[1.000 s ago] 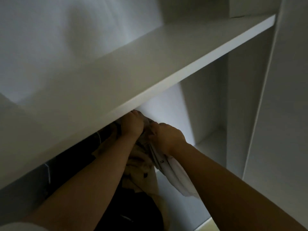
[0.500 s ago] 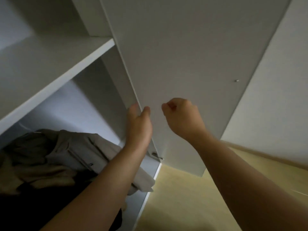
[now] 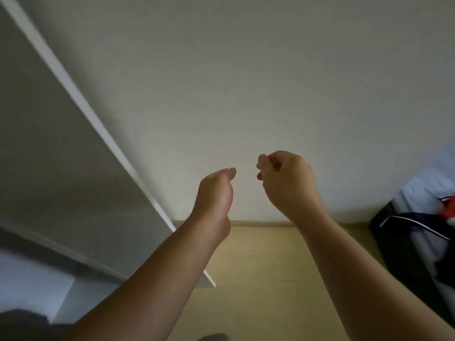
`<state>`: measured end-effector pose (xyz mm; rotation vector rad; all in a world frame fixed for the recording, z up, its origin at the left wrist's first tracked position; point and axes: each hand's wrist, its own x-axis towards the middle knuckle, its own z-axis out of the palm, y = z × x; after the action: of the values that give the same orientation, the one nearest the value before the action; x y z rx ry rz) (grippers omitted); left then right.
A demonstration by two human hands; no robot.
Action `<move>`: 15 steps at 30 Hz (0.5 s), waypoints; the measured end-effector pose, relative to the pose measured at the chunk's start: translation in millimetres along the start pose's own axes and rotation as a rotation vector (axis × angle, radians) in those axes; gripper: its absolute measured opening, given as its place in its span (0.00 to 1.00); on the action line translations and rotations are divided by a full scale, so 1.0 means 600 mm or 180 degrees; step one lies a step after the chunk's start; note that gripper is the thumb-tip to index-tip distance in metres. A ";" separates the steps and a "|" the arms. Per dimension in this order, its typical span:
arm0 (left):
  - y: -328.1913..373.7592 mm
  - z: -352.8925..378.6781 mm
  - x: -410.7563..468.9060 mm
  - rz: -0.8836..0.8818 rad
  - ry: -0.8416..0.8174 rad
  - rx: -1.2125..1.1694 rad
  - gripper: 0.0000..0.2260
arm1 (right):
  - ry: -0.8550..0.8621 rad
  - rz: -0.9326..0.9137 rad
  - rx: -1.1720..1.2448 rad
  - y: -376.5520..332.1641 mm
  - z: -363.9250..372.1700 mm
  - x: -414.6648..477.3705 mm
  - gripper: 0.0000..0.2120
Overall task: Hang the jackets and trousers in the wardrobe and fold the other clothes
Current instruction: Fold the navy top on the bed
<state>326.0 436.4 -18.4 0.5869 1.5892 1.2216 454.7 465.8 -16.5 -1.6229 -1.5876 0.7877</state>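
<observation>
Pale wall (image 3: 270, 70) ahead. Left hand (image 3: 214, 198) straight-fingered, empty; right hand (image 3: 285, 180) curled, empty. Dark clothes (image 3: 408, 235) far right: best turn there, lift one garment by collar.

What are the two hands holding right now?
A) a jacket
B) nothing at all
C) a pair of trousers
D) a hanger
B: the left hand and the right hand are both up in front of the wall with nothing in them, and the only clothes in sight lie apart at the right edge.
</observation>
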 end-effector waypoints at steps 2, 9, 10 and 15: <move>0.008 0.078 0.016 0.0007 -0.0180 0.0105 0.17 | 0.0157 0.0157 -0.0011 0.040 -0.051 0.034 0.16; 0.007 0.355 0.098 -0.0072 -0.1181 0.0423 0.22 | 0.0796 0.0749 -0.0065 0.182 -0.205 0.158 0.15; 0.002 0.395 0.112 -0.0076 -0.1326 0.0465 0.22 | 0.0918 0.0819 -0.0137 0.203 -0.225 0.175 0.15; -0.014 0.588 0.141 -0.0283 -0.2039 0.0827 0.10 | 0.1563 0.1546 -0.0267 0.308 -0.338 0.219 0.16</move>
<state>615.5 651.9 -55.6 0.9520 1.2070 0.6615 732.6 584.5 -50.4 -2.1032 -0.9028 0.4996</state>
